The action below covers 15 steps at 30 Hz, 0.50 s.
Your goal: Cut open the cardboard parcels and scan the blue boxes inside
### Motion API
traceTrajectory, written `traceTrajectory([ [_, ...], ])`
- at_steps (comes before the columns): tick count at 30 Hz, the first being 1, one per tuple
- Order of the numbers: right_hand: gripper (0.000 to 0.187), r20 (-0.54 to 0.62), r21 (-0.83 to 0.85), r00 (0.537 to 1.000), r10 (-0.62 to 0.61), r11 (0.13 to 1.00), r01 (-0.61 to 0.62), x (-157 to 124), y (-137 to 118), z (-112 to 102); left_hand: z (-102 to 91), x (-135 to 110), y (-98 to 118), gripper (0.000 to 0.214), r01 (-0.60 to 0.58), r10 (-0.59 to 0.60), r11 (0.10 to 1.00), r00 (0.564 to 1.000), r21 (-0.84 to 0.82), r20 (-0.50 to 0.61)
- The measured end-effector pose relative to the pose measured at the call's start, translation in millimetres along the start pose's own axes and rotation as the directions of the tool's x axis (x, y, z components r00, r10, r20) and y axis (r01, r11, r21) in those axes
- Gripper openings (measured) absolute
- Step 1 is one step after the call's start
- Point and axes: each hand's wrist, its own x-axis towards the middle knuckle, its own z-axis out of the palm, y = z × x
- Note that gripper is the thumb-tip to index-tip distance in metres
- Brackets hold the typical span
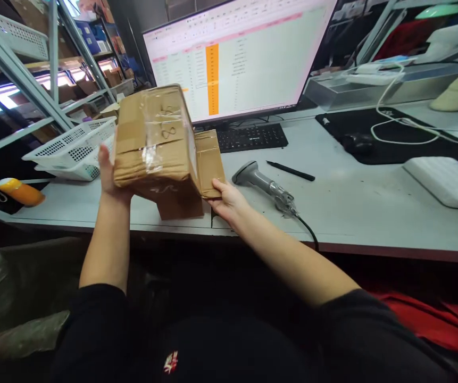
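Observation:
A taped brown cardboard box (157, 143) is held tilted just above the front of the grey desk (352, 207), with one flap hanging open on its right side. My left hand (108, 175) grips the box's left side, fingers behind it. My right hand (226, 199) holds the open flap and the lower right corner from below. A grey handheld barcode scanner (266, 186) lies on the desk just right of my right hand, its cable running off the front edge.
Behind the box are a black keyboard (250, 137) and a large monitor (236, 58) showing a spreadsheet. White perforated baskets (73, 149) sit at left beside metal shelving. A black pen (290, 170), black mat, mouse (356, 142) and white keyboard (448, 181) lie to the right.

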Motion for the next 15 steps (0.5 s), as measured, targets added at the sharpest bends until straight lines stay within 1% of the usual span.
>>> traceTrajectory([
  [2,0.018,-0.037,-0.079,0.998,-0.040,0.996,0.037,7,-4,-4,9.5,21,-7,0.043,-0.017,0.015,0.999,0.996,0.029,0.085],
  [3,0.017,-0.057,-0.106,0.997,-0.058,0.993,0.052,9,-6,-5,13.3,30,-10,0.040,-0.015,0.011,0.999,0.992,0.034,0.122],
  [5,0.016,-0.075,-0.124,0.994,-0.082,0.990,0.072,10,-12,-7,18.8,45,-15,0.039,0.021,-0.024,1.000,0.987,0.023,0.160],
  [7,0.015,-0.067,-0.116,0.994,-0.086,0.990,0.078,6,-18,-7,23.2,56,-13,0.042,0.047,-0.047,0.999,0.986,0.008,0.163],
  [9,0.015,-0.028,-0.101,0.996,-0.081,0.992,0.078,-1,-24,-4,28.5,63,-4,0.042,0.096,-0.096,0.995,0.990,0.000,0.108],
  [11,0.016,0.021,-0.083,0.996,-0.085,0.993,0.087,-8,-29,0,35.4,69,10,0.042,0.151,-0.151,0.988,0.986,-0.003,0.066],
  [13,0.016,0.054,-0.066,0.993,-0.102,0.992,0.106,-12,-36,6,43.2,76,24,0.042,0.165,-0.165,0.986,0.983,0.000,0.079],
  [15,0.016,0.076,-0.053,0.989,-0.124,0.990,0.128,-12,-44,11,49.8,84,36,0.038,0.145,-0.146,0.989,0.982,0.017,0.121],
])
